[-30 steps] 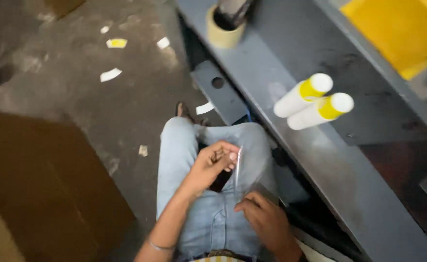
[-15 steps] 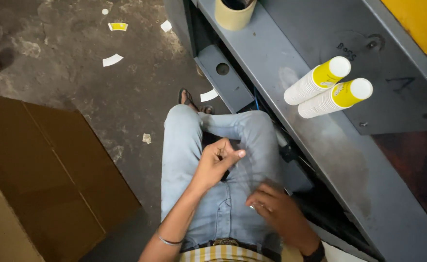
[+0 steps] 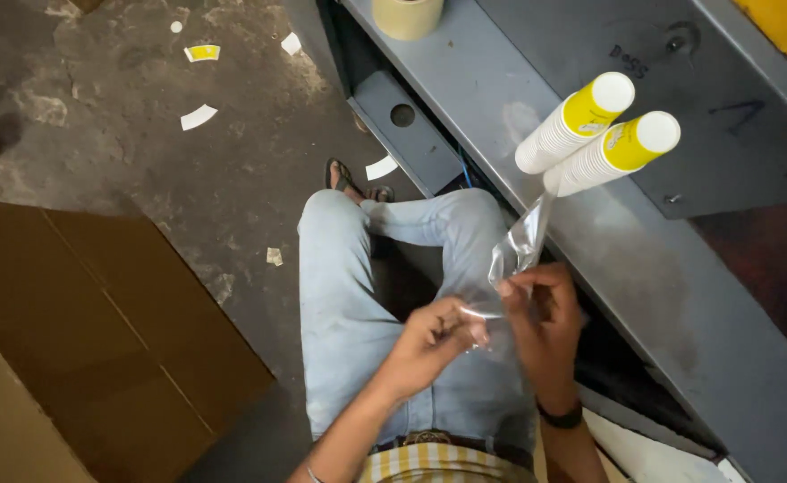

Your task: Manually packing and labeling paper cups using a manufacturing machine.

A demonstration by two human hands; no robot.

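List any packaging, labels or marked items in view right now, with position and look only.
Clear plastic bag: thin, crinkled, pinched between left hand and right hand, over the lap.
Two paper cup stacks: white with yellow bands, lying on the grey bench.
Tape roll: tan ring, bench's far end.
Cardboard sheet: brown, flat, on the floor.
Paper scraps: white and yellow, scattered on the floor.

A thin, clear plastic bag (image 3: 520,246) is catching the light with a glossy, crinkled sheen between the left hand (image 3: 434,340) and right hand (image 3: 541,309). Two stacks of paper cups (image 3: 595,134) are showing smooth white and yellow matt sides. They are lying on a dull grey painted metal bench (image 3: 680,295), scuffed and dusty. Faded light-blue denim jeans (image 3: 349,304) are looking soft. Brown matt cardboard (image 3: 80,331) is resting on rough, stained concrete floor (image 3: 188,170)
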